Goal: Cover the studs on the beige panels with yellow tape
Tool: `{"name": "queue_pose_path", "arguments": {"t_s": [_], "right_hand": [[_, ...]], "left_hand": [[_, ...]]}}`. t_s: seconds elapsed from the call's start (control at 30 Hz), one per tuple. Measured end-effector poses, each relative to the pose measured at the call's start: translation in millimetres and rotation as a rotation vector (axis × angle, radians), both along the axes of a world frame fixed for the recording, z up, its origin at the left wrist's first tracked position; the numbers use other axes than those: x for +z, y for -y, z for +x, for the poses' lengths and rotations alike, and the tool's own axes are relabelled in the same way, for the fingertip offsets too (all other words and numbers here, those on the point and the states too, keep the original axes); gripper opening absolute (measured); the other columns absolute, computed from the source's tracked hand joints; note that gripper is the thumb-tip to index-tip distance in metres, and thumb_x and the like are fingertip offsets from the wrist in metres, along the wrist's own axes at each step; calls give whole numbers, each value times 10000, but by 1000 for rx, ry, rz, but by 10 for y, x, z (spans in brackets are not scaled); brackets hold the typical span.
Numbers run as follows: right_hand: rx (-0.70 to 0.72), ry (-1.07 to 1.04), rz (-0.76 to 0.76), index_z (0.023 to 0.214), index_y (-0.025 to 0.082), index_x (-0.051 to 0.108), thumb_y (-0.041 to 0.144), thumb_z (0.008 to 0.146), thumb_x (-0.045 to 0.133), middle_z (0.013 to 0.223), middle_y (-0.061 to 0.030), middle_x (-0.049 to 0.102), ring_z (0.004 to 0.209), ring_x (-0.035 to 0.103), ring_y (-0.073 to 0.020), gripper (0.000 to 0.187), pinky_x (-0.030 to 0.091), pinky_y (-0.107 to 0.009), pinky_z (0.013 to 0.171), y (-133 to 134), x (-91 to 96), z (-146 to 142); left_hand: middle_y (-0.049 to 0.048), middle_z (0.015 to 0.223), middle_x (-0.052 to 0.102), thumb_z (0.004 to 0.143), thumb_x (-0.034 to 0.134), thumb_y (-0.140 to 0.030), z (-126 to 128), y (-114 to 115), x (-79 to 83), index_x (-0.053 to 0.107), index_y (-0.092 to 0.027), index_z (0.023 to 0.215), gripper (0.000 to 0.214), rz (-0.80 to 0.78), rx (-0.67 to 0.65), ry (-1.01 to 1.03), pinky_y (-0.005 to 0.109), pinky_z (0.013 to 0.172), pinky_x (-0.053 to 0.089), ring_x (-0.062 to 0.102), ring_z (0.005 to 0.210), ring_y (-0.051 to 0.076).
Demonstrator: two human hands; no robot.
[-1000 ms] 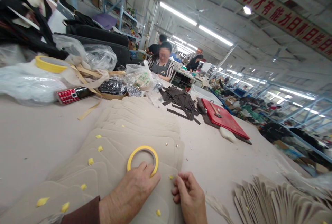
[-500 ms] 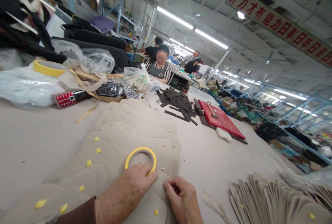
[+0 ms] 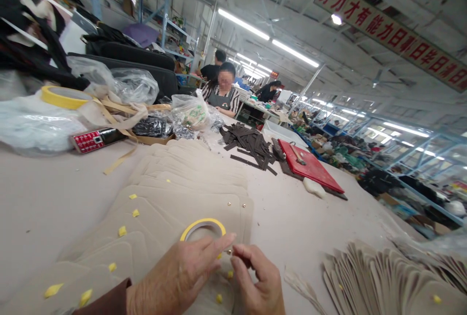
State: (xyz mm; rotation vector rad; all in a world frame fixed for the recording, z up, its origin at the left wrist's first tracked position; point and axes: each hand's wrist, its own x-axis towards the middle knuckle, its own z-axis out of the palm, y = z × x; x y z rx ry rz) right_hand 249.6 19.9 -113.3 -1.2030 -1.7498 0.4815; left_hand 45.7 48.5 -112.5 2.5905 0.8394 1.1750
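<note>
A yellow roll of tape (image 3: pixel 204 222) is held in my left hand (image 3: pixel 177 271), whose fingers curl round its near side while the forefinger points right. My right hand (image 3: pixel 259 278) has thumb and forefinger pinched close to the left fingertips. Anything between them is too small to make out. A small shiny metal stud (image 3: pixel 229 251) shows beside the fingertips. Under both hands lie overlapping beige panels (image 3: pixel 175 203) with rounded corners. Small yellow tape pieces (image 3: pixel 122 231) dot them, and one yellow bit (image 3: pixel 229 274) shows between my hands.
A fanned stack of beige pieces (image 3: pixel 383 281) stands at the right. Further back are dark strips (image 3: pixel 250 142) and a red board (image 3: pixel 308 165) with a hammer (image 3: pixel 297 153). Plastic bags (image 3: pixel 36 122) and another tape roll (image 3: pixel 67 97) lie left. A co-worker (image 3: pixel 222 93) sits beyond.
My left hand and the tape roll have shifted slightly nearer, and its forefinger has stretched toward my right hand. My right fingertips have risen to meet it. A yellow bit now shows between them.
</note>
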Motion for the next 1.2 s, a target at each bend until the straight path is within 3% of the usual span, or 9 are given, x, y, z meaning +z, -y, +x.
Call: {"name": "queue_pose_path", "arguments": {"t_s": [0.2,0.27,0.43,0.53,0.63,0.73,0.8,1.0,1.2], "right_hand": [[188,175,313,1048,206,666,36,887,510,872,-50,727,790,696,-141,282,556,-201,725,-42,94,-158],[114,199,336,944,215,665,39,880,498,776,-21,716,701,688,-130,251,544,-192,677,-37,58,-192],[-107,308,336,753,212,639,105,866,486,610,-4,649,514,600,-114,219,487,-198,549,-14,-49,-238],[-173,281,306,710,210,660,135,845,496,568,4,622,479,571,-106,225,468,-198,527,-31,-63,-269],[-225,117,112,660,204,671,210,808,550,531,12,599,452,547,-109,192,441,-204,490,-68,-56,-321],[-202,-202,-331,640,180,657,378,787,617,450,23,561,381,514,-110,249,405,-205,408,-123,-42,-381],[-159,-381,-531,648,166,647,491,755,655,422,26,549,344,502,-112,342,406,-208,373,-171,-31,-404],[-269,-426,-571,657,156,638,475,672,743,477,20,582,400,533,-119,335,452,-213,398,-312,-21,-232],[-195,-368,-664,737,121,694,521,688,752,551,-11,626,450,564,-119,407,501,-228,457,-349,-5,-41]], "left_hand": [[74,1047,738,992,336,-103,43,30,-3,357,-164,1395,408,10,-24,-20,235,787,590,718,886,165],[56,1028,735,956,384,-72,46,43,50,405,-178,1339,398,-69,-37,-41,232,779,577,712,873,164],[9,812,673,890,439,-41,57,43,136,571,-213,910,218,-241,14,-140,266,574,470,635,676,175],[15,796,652,893,431,-43,56,16,119,586,-219,878,235,-256,83,-179,293,553,407,612,666,188],[12,777,633,891,420,-51,41,-17,95,590,-234,873,251,-243,127,-170,297,535,364,588,637,187],[15,740,602,882,402,-69,22,-44,89,559,-234,836,233,-161,136,-86,293,515,346,564,609,183],[12,720,579,888,388,-76,14,-48,99,528,-232,812,223,-118,131,-27,285,509,347,554,600,174],[1,727,542,913,346,-40,11,-15,152,505,-220,832,254,-33,124,32,268,509,351,516,598,153],[21,815,624,918,500,-34,5,-97,106,568,-208,838,203,-151,270,-352,286,622,436,567,702,189]]}}
